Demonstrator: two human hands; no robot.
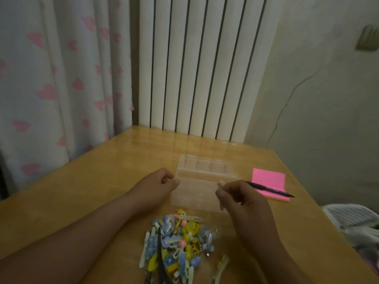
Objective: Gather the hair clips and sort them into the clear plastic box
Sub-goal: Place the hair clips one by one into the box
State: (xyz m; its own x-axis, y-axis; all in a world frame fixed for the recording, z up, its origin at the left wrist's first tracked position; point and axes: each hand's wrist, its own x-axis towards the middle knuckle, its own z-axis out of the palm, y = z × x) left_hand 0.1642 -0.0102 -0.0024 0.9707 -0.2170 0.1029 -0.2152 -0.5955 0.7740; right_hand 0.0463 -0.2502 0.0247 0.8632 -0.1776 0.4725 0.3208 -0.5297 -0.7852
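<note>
Nearest me, on the front part of the table (pixel 92 191), the hair clips (pixel 176 242) lie in a loose heap of pale blue, yellow and pink, with a couple of strays just to its right. Just beyond the heap sits the clear plastic box (pixel 205 171). I can make out dividers in its far part, but the rest is too faint to read.

Both of my wearer's forearms reach forward past the heap on either side. The right hand (pixel 244 203) hangs over the box's right-hand side, wrist raised, its fingers (pixel 225 190) pinching one slim clip (pixel 219 184). That clip's long axis runs roughly away from me, pinkish tip pointing into the box, so I judge the coming move is a short drop straight down from this hand.

The left hand (pixel 162 183) rests at the box's left edge with curled fingers; whether it grips the wall or only steadies it, I cannot tell.

Farther right, a pen (pixel 270 189) lies across a pink notepad (pixel 268 179), well clear of the box.
</note>
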